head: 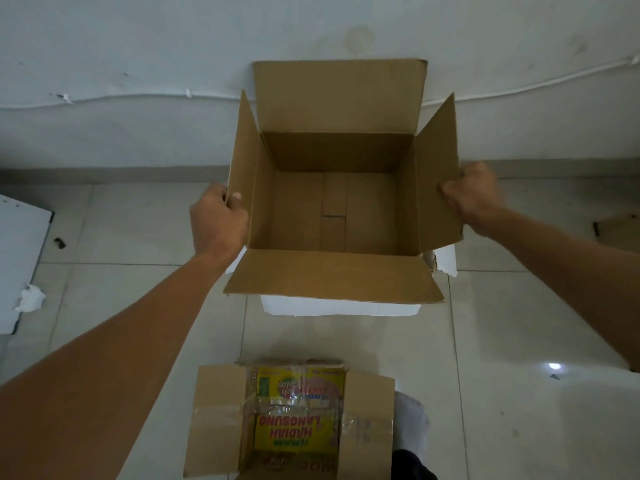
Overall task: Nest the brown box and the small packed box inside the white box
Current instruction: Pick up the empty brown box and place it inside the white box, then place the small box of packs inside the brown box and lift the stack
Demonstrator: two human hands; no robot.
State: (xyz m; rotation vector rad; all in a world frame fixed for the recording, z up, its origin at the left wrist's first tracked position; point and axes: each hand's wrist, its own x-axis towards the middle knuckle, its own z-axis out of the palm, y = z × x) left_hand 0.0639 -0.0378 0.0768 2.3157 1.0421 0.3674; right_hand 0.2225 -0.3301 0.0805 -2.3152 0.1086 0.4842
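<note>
A large brown box [334,213] stands open and empty, all flaps spread, near the wall. My left hand [218,220] grips its left flap. My right hand [472,195] grips its right flap. White cardboard of the white box [341,308] shows under and in front of the brown box and at its right corner; whether the brown box sits inside it I cannot tell. The small packed box [294,420] lies close to me at the bottom, flaps open, with yellow printed packaging inside.
The floor is pale tile, with a white wall [138,81] right behind the brown box. A white board [20,254] with crumpled paper [30,298] lies at the left. Another cardboard piece [620,226] shows at the right edge. My socked foot [412,424] is beside the small box.
</note>
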